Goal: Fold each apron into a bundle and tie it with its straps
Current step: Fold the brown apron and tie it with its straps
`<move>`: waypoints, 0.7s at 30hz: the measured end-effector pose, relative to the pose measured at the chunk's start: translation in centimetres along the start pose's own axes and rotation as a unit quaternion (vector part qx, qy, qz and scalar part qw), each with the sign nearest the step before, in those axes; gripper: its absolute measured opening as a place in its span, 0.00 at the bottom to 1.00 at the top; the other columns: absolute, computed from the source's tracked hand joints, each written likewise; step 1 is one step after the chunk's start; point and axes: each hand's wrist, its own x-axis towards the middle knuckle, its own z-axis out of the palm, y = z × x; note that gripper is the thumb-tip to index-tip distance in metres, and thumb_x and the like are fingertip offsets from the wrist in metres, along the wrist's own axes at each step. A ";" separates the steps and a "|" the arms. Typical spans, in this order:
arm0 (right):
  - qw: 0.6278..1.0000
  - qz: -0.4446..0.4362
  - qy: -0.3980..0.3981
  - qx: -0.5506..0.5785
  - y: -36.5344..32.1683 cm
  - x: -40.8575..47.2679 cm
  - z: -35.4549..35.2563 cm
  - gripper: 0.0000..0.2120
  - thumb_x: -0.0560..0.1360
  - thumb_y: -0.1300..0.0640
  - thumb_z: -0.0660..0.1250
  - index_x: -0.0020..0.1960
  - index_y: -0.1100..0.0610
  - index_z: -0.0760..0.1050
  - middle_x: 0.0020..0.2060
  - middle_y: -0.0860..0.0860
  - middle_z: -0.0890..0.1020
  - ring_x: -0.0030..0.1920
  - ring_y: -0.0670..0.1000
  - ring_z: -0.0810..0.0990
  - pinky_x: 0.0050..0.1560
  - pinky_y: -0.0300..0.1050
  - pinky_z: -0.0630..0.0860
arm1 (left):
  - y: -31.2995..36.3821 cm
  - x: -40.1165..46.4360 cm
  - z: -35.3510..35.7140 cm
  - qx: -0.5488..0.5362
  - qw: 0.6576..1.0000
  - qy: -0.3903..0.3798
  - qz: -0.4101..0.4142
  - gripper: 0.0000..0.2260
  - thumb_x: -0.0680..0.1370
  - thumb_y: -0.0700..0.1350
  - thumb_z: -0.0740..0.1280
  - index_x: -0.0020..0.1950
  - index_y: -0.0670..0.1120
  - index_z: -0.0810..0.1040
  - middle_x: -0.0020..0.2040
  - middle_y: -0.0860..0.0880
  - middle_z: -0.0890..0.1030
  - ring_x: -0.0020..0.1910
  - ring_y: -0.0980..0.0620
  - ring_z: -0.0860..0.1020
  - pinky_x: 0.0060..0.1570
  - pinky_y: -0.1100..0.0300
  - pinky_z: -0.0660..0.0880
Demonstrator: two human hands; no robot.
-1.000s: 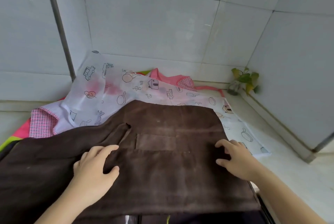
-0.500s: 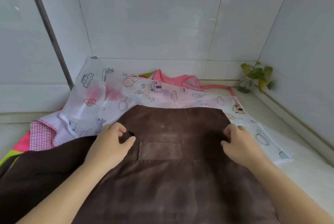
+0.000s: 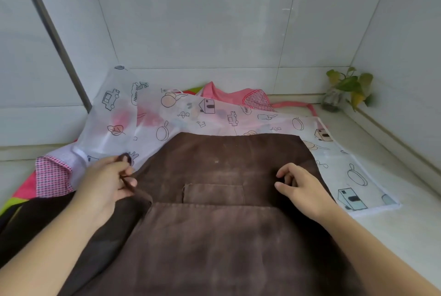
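Brown apron [image 3: 214, 236] lies under left hand [image 3: 105, 186].

Home kitchen corner: pale tiled walls [image 3: 202, 21], stone counter [image 3: 386, 224], small potted plant [image 3: 346, 88].

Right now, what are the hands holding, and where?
The left hand pinches the brown fabric apron by its left edge, near a strap. The right hand rests curled on the apron; no clear grip shows.
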 end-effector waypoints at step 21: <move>0.971 -0.095 -0.046 -0.214 -7.2 3.8 -10.9 0.07 0.80 0.55 0.70 0.44 0.46 0.77 0.41 0.44 0.80 0.43 0.44 0.77 0.47 0.39 0.69 | 16.0 3.2 7.5 0.090 0.940 -0.033 0.326 0.11 0.85 0.45 0.57 0.47 0.51 0.76 0.30 0.55 0.67 0.24 0.58 0.62 0.24 0.65 0.60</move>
